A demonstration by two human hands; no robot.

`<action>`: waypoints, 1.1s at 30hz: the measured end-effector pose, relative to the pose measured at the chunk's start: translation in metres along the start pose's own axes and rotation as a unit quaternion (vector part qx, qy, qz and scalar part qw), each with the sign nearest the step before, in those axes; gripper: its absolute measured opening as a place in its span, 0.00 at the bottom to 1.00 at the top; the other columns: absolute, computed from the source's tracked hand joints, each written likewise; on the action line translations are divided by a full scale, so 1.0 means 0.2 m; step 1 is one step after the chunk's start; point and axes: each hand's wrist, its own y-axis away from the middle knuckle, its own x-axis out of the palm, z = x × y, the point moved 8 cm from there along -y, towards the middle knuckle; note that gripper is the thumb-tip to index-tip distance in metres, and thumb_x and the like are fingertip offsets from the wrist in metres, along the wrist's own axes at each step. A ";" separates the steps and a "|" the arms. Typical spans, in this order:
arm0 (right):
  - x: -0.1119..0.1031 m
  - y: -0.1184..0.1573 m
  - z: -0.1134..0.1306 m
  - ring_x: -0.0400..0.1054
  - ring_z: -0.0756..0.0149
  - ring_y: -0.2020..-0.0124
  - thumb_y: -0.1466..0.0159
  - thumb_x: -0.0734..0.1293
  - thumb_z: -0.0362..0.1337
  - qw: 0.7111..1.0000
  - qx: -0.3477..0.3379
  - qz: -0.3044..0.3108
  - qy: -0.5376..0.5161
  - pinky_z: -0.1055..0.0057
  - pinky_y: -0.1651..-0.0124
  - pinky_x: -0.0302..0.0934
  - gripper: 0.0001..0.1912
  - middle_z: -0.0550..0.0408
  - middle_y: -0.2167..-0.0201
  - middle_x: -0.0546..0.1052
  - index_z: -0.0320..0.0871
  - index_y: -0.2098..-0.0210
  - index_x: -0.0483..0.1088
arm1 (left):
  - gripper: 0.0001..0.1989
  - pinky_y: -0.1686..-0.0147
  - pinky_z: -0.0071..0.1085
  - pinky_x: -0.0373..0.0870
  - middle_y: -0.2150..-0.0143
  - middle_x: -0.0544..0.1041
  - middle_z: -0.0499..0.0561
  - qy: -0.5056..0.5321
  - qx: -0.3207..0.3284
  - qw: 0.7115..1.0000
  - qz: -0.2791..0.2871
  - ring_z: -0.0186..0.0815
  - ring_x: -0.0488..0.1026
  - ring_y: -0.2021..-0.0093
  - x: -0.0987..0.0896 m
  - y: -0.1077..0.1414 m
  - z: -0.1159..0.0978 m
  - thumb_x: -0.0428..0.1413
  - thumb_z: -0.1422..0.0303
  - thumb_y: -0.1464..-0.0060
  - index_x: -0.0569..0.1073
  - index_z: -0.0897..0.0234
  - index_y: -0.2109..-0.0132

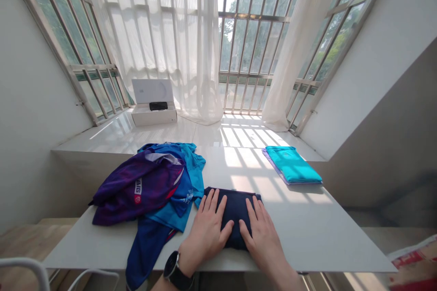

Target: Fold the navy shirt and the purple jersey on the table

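Observation:
A dark navy garment (235,207), folded into a compact rectangle, lies near the front edge of the white table (307,241). My left hand (210,223) rests flat on its left side, fingers stretched forward, with a black watch on the wrist. On its right side my right hand (261,229) lies flat too, fingers extended. Part of the garment is covered by both hands. Just left of them is a loose heap of clothes: a purple jersey (146,186) on top, blue garments (191,163) beneath, and a dark blue piece (146,250) hanging over the table's front edge.
Folded turquoise clothing (293,163) sits on a lilac folded piece (273,163) at the table's right. On the window ledge behind stands an open white box (153,116) holding a black object (158,106). White curtains (201,54) hang before the barred window.

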 end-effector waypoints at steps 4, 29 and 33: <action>0.00 0.03 0.01 0.53 0.43 0.29 0.29 0.57 0.50 1.000 -0.013 0.002 -0.008 0.45 0.32 0.57 0.33 0.41 0.29 0.59 0.40 0.31 0.61 | 0.33 0.30 0.49 0.51 0.25 0.51 0.59 0.014 0.001 0.999 0.030 0.50 0.47 0.25 0.00 0.00 0.01 0.49 0.53 0.33 0.55 0.60 0.27; -0.45 0.19 0.20 0.78 0.58 0.52 0.32 0.63 0.33 0.899 -0.365 0.065 -0.233 0.65 0.49 0.73 0.24 0.47 0.51 0.82 0.47 0.38 0.68 | 0.23 0.32 0.50 0.57 0.27 0.58 0.50 0.245 0.044 0.962 0.112 0.44 0.55 0.28 -0.18 0.26 0.04 0.46 0.56 0.29 0.65 0.50 0.32; -0.53 -0.03 -0.02 0.79 0.48 0.56 0.38 0.70 0.43 0.903 -0.081 0.148 -0.396 0.57 0.50 0.75 0.15 0.46 0.57 0.84 0.47 0.53 0.79 | 0.24 0.34 0.40 0.64 0.31 0.66 0.46 0.338 -0.003 0.937 0.091 0.37 0.64 0.32 -0.23 0.33 0.12 0.35 0.61 0.26 0.67 0.48 0.34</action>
